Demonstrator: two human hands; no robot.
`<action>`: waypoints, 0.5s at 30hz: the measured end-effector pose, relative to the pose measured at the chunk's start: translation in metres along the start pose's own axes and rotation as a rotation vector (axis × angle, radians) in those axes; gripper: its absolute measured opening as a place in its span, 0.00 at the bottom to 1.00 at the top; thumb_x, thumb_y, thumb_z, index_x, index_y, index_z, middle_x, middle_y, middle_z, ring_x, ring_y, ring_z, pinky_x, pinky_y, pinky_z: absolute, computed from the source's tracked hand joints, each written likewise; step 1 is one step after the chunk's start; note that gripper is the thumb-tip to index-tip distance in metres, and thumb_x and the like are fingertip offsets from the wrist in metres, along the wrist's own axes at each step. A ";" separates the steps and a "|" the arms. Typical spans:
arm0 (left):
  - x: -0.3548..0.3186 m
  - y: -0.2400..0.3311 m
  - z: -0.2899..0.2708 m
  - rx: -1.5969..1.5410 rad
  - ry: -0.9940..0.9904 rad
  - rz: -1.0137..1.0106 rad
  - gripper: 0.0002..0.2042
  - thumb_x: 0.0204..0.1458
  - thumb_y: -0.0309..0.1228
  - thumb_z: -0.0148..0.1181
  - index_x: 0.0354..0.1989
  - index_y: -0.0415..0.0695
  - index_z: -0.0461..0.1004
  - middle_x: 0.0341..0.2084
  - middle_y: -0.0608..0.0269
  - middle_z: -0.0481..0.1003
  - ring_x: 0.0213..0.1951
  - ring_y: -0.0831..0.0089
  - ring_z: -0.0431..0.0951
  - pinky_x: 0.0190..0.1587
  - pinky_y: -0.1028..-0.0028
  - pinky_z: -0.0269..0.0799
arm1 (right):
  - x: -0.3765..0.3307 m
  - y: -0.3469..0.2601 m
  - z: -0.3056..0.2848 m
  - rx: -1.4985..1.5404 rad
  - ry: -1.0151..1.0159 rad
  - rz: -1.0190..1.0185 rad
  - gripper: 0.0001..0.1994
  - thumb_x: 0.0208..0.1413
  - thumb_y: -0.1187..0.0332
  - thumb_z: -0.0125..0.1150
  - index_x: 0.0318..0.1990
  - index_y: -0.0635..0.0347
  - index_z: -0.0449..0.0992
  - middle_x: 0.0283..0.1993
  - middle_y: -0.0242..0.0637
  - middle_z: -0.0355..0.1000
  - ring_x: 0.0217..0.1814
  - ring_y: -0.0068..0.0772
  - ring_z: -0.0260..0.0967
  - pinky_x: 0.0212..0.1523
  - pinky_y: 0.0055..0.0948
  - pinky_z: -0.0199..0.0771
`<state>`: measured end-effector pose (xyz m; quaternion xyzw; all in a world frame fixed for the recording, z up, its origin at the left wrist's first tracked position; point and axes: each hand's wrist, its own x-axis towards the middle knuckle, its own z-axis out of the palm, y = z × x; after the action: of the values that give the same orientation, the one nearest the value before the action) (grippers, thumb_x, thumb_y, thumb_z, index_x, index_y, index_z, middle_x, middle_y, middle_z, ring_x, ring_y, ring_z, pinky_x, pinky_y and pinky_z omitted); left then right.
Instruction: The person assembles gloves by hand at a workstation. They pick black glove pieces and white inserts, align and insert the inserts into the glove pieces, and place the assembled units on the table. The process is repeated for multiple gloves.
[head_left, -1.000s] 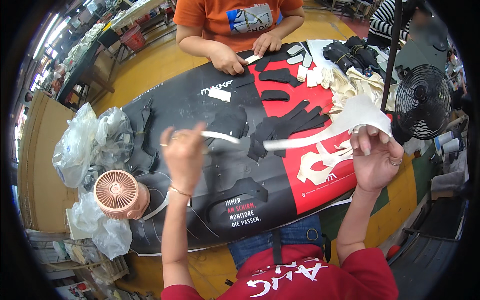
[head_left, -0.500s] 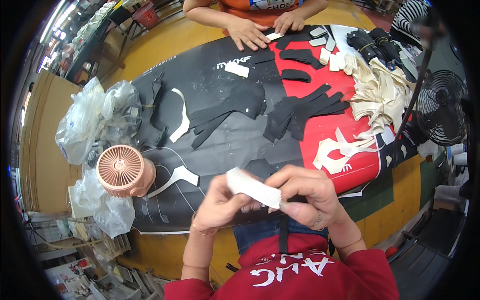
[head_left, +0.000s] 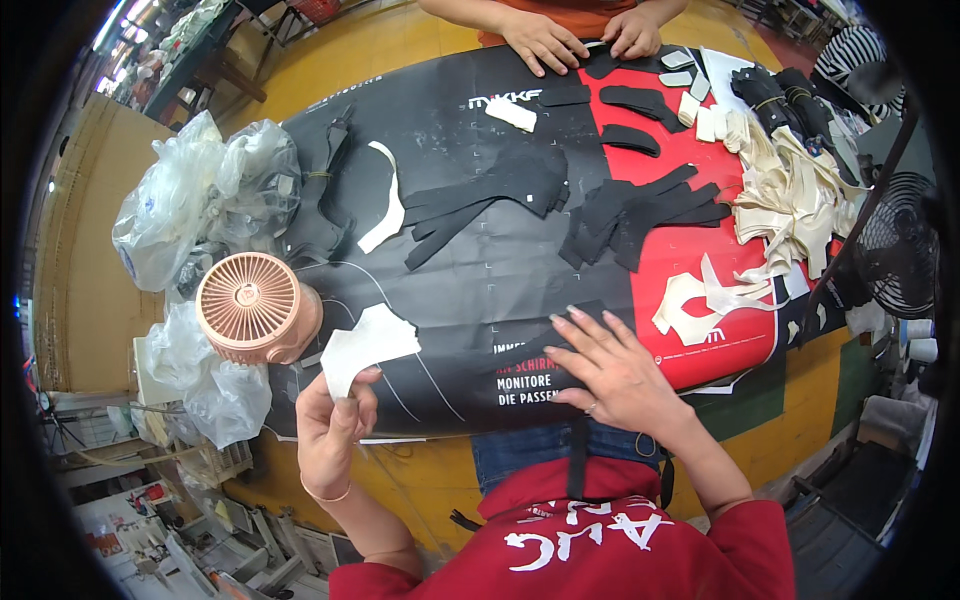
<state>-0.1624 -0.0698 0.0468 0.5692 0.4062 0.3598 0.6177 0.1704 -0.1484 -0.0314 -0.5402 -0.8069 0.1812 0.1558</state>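
Note:
Between the thumb and fingers of my left hand (head_left: 338,425) is a white, angled fabric cut piece (head_left: 370,343), raised over the near left edge of the table beside the pink fan. My right hand (head_left: 617,378) lies palm down near the table's front edge, fingers spread. Its fingertips touch or hover at a dark cut piece (head_left: 578,313) that barely stands out from the black mat. Farther in lie a curved white strip (head_left: 388,200), a fan of black cut pieces (head_left: 490,198) and a second black pile (head_left: 640,215).
The pink fan (head_left: 250,305) and clear plastic bags (head_left: 170,225) stand at the left. Cream pieces (head_left: 795,190) heap at the far right, with white cutouts (head_left: 690,305) nearer. Across the table (head_left: 450,310), a co-worker's hands (head_left: 545,42) rest by small pieces. A black fan (head_left: 895,240) stands at right.
My hands have parted: the left moved left, the right came down flat on the table. The white piece beside the pink fan no longer lies there; the left hand holds a white piece.

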 end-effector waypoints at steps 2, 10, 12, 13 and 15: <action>0.006 -0.006 0.009 0.016 -0.002 -0.019 0.25 0.65 0.47 0.53 0.52 0.31 0.72 0.20 0.70 0.66 0.20 0.86 0.59 0.23 0.83 0.53 | -0.008 0.008 -0.008 -0.001 0.002 0.013 0.28 0.58 0.48 0.60 0.60 0.56 0.73 0.71 0.45 0.60 0.76 0.46 0.52 0.72 0.53 0.51; 0.028 -0.001 0.058 0.135 -0.173 -0.213 0.19 0.68 0.39 0.49 0.39 0.34 0.80 0.17 0.70 0.69 0.22 0.85 0.65 0.26 0.81 0.59 | 0.023 -0.014 0.006 0.201 0.103 -0.054 0.18 0.57 0.60 0.63 0.52 0.58 0.75 0.72 0.47 0.59 0.77 0.47 0.50 0.74 0.55 0.45; 0.028 0.002 0.066 0.193 -0.235 -0.202 0.16 0.67 0.35 0.51 0.37 0.35 0.80 0.17 0.70 0.69 0.22 0.85 0.65 0.26 0.79 0.59 | 0.020 -0.010 0.000 0.266 0.245 0.017 0.13 0.56 0.72 0.58 0.49 0.60 0.76 0.67 0.47 0.65 0.70 0.49 0.60 0.70 0.48 0.56; 0.027 0.002 0.069 0.187 -0.249 -0.215 0.13 0.66 0.32 0.52 0.35 0.35 0.79 0.16 0.69 0.69 0.22 0.84 0.65 0.25 0.78 0.60 | 0.015 -0.006 -0.007 0.357 0.312 0.089 0.13 0.56 0.73 0.57 0.49 0.60 0.76 0.65 0.48 0.67 0.67 0.48 0.64 0.68 0.46 0.59; 0.029 -0.003 0.080 0.175 -0.308 -0.211 0.13 0.65 0.30 0.53 0.33 0.34 0.78 0.15 0.67 0.69 0.21 0.84 0.65 0.25 0.77 0.61 | 0.002 -0.001 -0.022 0.771 0.419 0.295 0.12 0.56 0.75 0.55 0.47 0.65 0.77 0.56 0.46 0.73 0.54 0.39 0.74 0.58 0.35 0.70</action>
<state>-0.0772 -0.0771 0.0424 0.6233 0.3943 0.1650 0.6548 0.1789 -0.1439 -0.0111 -0.5768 -0.5462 0.3752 0.4777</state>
